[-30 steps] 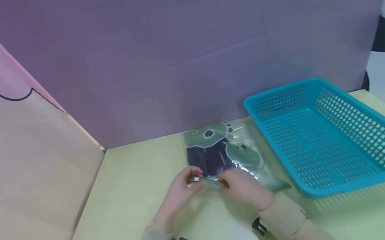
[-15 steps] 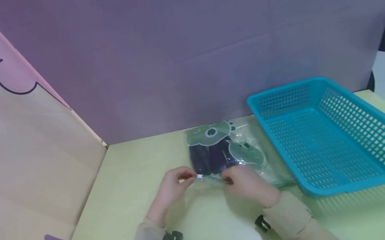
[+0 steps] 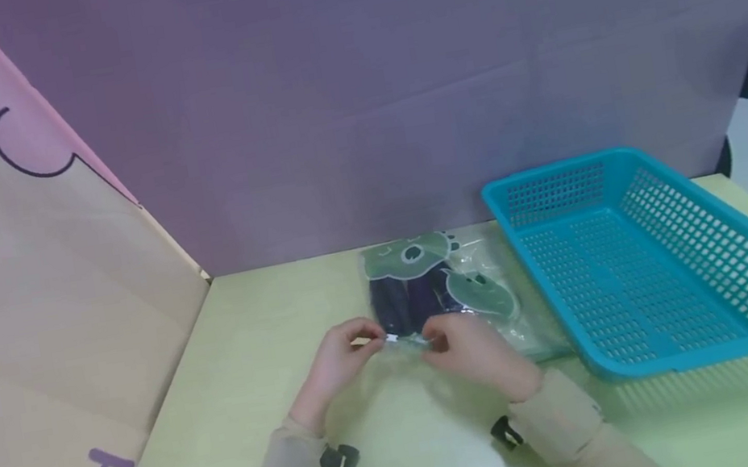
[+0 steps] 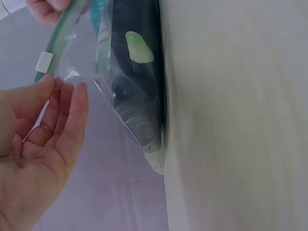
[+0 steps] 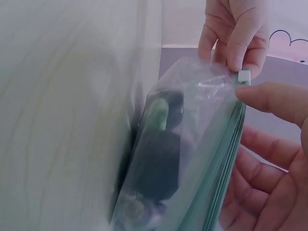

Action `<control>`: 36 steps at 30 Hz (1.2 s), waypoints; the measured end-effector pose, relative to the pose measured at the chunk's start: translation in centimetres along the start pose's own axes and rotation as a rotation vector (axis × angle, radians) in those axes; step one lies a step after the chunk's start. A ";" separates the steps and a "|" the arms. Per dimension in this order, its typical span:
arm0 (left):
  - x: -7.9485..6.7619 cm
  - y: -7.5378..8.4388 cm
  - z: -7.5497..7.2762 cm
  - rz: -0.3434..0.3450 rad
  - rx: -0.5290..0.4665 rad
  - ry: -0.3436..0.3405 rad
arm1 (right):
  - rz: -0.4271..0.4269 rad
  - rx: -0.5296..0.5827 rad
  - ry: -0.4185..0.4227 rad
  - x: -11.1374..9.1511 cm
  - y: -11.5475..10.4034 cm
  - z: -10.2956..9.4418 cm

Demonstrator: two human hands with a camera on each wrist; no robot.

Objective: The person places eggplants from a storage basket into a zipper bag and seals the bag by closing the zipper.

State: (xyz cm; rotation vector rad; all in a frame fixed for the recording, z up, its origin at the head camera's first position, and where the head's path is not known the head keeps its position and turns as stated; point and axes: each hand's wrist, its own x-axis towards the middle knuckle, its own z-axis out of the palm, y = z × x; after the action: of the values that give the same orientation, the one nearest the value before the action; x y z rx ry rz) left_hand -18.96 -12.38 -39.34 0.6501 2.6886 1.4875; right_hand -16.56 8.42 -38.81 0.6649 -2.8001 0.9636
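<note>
A clear slider zip bag [image 3: 479, 294] with green cartoon prints lies on the table, dark bundles [image 3: 392, 308] showing inside. Its near edge, the green zip strip [image 5: 221, 178], is lifted off the tabletop. My left hand [image 3: 338, 366] pinches the strip's left end between thumb and fingertips, right beside the white slider [image 4: 44, 62]. From the other side my right hand [image 3: 474, 352] holds the strip; in the right wrist view its thumb [image 5: 269, 98] lies at the strip just below the slider, the other fingers behind it.
A blue perforated plastic basket [image 3: 694, 356] stands to the right, close beside the bag. Behind the pale table [image 3: 269, 315] rises a purple backdrop [image 3: 325, 110], with a printed cream panel [image 3: 61, 299] on the left.
My left fingers have come together on the strip's end and drawn slightly left. The right hand has shifted a little left along the strip toward the slider.
</note>
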 end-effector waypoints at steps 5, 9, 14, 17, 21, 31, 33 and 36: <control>0.2 -0.1 0.3 0.010 -0.019 -0.007 | -0.055 0.011 0.075 0.3 -0.7 0.4; 0.2 -0.1 0.4 0.013 -0.027 -0.007 | -0.097 0.007 0.165 0.5 -1.1 0.7; 0.1 0.3 0.4 -0.003 -0.010 -0.007 | -0.089 0.028 0.220 0.7 -1.6 0.7; 0.0 0.3 0.3 -0.015 -0.012 -0.007 | -0.096 0.028 0.207 0.8 -1.7 0.7; 0.0 0.2 0.2 -0.029 -0.016 -0.007 | -0.100 0.021 0.191 1.0 -1.9 0.9; 0.0 0.3 0.1 -0.039 -0.010 -0.009 | -0.114 0.014 0.198 1.3 -2.2 1.3; 0.0 0.3 0.1 -0.040 -0.012 -0.011 | -0.112 0.012 0.199 1.3 -2.4 1.3; 0.0 0.3 0.1 -0.040 -0.014 -0.012 | -0.103 0.000 0.197 1.3 -2.4 1.3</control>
State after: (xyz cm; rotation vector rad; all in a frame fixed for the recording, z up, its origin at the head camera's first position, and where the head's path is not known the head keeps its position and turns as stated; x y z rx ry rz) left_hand -18.83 -12.18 -39.11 0.5989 2.6629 1.4873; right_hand -16.63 5.43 -38.22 0.6683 -2.5690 0.9542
